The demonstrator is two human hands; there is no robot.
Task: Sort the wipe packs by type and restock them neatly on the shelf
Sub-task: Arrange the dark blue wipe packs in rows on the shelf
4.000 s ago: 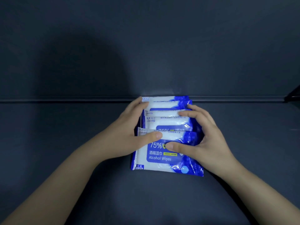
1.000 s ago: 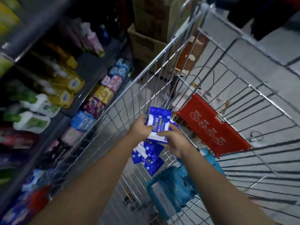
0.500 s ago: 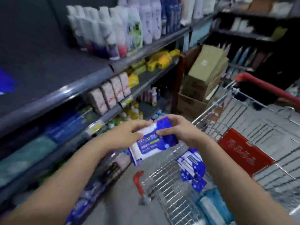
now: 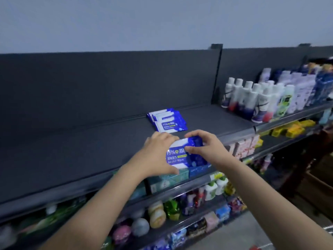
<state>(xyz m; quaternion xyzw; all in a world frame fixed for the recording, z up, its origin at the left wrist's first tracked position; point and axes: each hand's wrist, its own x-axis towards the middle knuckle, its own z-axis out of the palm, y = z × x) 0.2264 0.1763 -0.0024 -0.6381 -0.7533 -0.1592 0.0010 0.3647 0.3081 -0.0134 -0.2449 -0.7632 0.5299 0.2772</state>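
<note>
A blue and white alcohol wipes pack [image 4: 177,156] is held in front of the shelf edge by both hands. My left hand [image 4: 157,153] grips its left side, thumb under the bottom edge. My right hand [image 4: 205,147] pinches its right end from above. Further back on the dark top shelf [image 4: 81,141] lies a small overlapping stack of the same alcohol wipe packs [image 4: 166,120], near the back panel. The held pack is nearer to me than that stack and apart from it.
White and purple bottles [image 4: 255,100] crowd the same shelf to the right. Lower shelves hold teal and blue boxes [image 4: 173,175], green bottles and round items. The shelf's back panel [image 4: 108,83] rises behind the stack. A brown carton sits low at the far right.
The view has swung from the shopping cart up to the top shelf. Both hands carried the alcohol wipes pack from over the cart to just in front of the shelf edge.
</note>
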